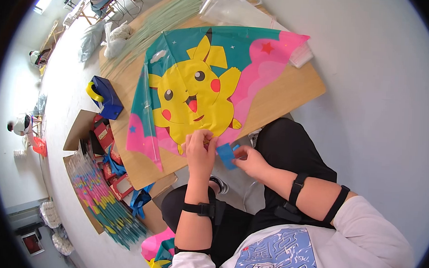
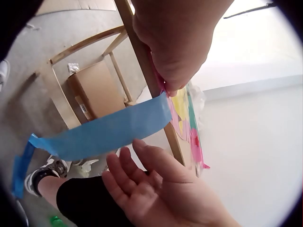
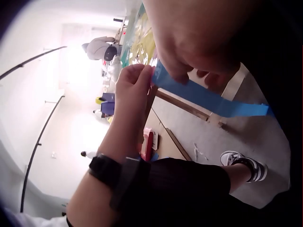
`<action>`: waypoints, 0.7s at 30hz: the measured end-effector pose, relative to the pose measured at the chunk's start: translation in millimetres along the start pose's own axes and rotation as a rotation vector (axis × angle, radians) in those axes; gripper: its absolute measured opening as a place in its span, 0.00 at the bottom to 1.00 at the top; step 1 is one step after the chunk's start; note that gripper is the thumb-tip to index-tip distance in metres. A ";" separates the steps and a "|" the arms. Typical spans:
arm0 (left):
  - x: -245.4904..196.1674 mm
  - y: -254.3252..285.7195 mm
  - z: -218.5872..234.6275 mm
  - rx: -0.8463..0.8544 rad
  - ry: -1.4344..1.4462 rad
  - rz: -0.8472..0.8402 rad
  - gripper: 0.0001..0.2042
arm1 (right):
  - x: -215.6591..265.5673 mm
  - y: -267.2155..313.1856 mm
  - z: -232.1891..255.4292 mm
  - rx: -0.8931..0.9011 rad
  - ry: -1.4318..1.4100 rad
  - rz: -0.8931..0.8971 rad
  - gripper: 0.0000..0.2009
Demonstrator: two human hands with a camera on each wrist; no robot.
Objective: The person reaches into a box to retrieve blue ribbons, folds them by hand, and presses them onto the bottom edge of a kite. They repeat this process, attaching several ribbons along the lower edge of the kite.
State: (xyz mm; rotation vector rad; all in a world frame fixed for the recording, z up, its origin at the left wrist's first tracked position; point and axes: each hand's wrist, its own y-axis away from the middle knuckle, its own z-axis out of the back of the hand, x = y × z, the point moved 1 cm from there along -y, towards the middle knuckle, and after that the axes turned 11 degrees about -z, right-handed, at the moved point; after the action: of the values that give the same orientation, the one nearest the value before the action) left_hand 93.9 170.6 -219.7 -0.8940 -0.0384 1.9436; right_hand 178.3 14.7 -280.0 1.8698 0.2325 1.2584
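A kite [image 1: 192,96] printed with a yellow cartoon figure on green and pink lies on the wooden table [image 1: 296,90]. At its lower edge my left hand [image 1: 200,150] pinches the pink rim, where one end of a blue ribbon [image 2: 109,132] meets the fingertips. From there the ribbon stretches out past the table edge and droops toward the floor in the left wrist view. My right hand [image 2: 161,189] is palm up just below the ribbon, fingers loosely bent, thumb tip right at the ribbon's lower edge. Its fingers overlap the ribbon in the right wrist view.
A blue tape dispenser [image 1: 107,98] with yellow tape stands beyond the table's left edge. Below it is an open carton [image 1: 82,175] with bundled, coloured folded pieces. Thin pale sticks [image 1: 167,23] and clear plastic bags [image 1: 237,10] lie along the far side.
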 end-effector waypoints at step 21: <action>19.3 23.9 48.5 -0.163 0.348 0.143 0.10 | 52.1 35.9 -15.9 -0.498 1.524 1.050 0.31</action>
State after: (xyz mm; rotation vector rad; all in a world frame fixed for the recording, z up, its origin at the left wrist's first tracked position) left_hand 41.6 188.5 -204.3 -1.3651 0.0738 1.9082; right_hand 179.6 30.3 -216.7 0.1584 -0.3299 2.8843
